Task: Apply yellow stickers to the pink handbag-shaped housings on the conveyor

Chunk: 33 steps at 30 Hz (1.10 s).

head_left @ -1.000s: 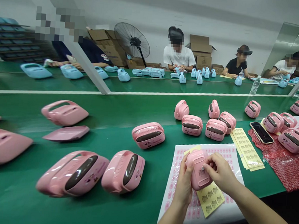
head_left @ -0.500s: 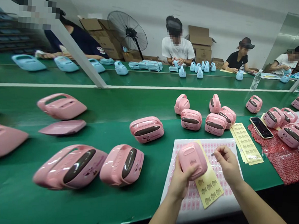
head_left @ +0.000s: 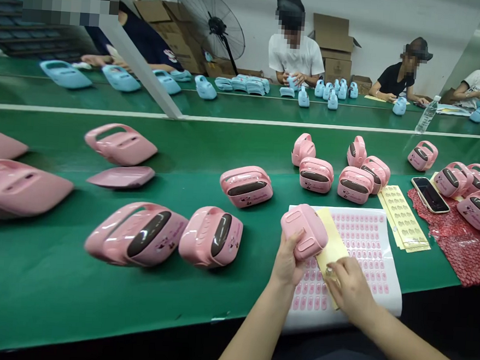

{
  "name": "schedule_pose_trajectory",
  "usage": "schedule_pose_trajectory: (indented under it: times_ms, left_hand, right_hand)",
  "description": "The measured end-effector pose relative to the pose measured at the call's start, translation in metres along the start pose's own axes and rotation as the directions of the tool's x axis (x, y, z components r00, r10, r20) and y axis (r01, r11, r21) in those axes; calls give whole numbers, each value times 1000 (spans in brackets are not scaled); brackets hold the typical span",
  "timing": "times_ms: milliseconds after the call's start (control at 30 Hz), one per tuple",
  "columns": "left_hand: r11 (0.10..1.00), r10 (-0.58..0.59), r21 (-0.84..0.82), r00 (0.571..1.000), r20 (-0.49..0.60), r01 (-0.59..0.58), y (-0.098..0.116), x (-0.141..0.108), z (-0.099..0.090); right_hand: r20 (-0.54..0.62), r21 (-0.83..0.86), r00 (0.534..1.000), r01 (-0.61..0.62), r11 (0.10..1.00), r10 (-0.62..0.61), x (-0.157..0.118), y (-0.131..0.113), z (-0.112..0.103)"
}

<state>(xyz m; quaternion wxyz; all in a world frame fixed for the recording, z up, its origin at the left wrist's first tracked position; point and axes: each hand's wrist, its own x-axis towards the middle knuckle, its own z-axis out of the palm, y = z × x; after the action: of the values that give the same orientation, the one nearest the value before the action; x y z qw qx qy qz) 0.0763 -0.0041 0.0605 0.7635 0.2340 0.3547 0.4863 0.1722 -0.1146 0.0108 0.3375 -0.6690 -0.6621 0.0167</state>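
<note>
My left hand [head_left: 289, 260] is closed round a pink plastic casing [head_left: 304, 228], thumb across its plain, rounded face. Close to its right, my right hand [head_left: 347, 286] bends over a yellow sticker sheet [head_left: 332, 238]. Its thumb and fingers are pinched together at the sheet; a small pale bit shows at the tips, too small to name. The hand hides the lower part of that sheet. Beneath both hands lies a larger white sheet [head_left: 364, 254] with rows of small pink labels, its front right corner curling over the table edge.
Several pink handled casings [head_left: 245, 186] stand on the green table [head_left: 140, 310]. More yellow sticker sheets [head_left: 404, 216], a phone [head_left: 430, 194] and red bubble wrap [head_left: 445, 238] lie to the right. Across a divider, several people handle blue casings [head_left: 205, 87]; a bottle [head_left: 427, 113] stands there.
My right hand has come down from above the white sheet onto the yellow sticker sheet. The casing in my left hand has turned; the dark print on it no longer shows. The view has shifted.
</note>
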Motion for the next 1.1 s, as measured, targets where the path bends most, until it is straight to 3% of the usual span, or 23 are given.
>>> schedule_pose_trajectory:
  times_ms: [167,467,667,867,1100]
  left_hand:
    - [1000,5,27,1000,29,-6,-2,-3,-1]
    - [996,-58,-68,998,15,58,-4,-5,-3]
    - [974,-117,-202,990,-77,100,-1,-6,-6]
    - [967,-138,-229,987,-83,116,1,-15,-10]
    - [966,-151,-231,981,-123,119,3,-23,-12]
  right_hand:
    - [63,58,992,101,993,-105,-27,-15,5]
    - [-81,-84,973,208,975,-215,-39,-10,26]
    - [-52,-111,987,148,983,-154,-36,-14,23]
    - [-127,-182,951,257,949,-282,-37,-11,19]
    - [-123,-121,945,289,950,-303,-46,-9,8]
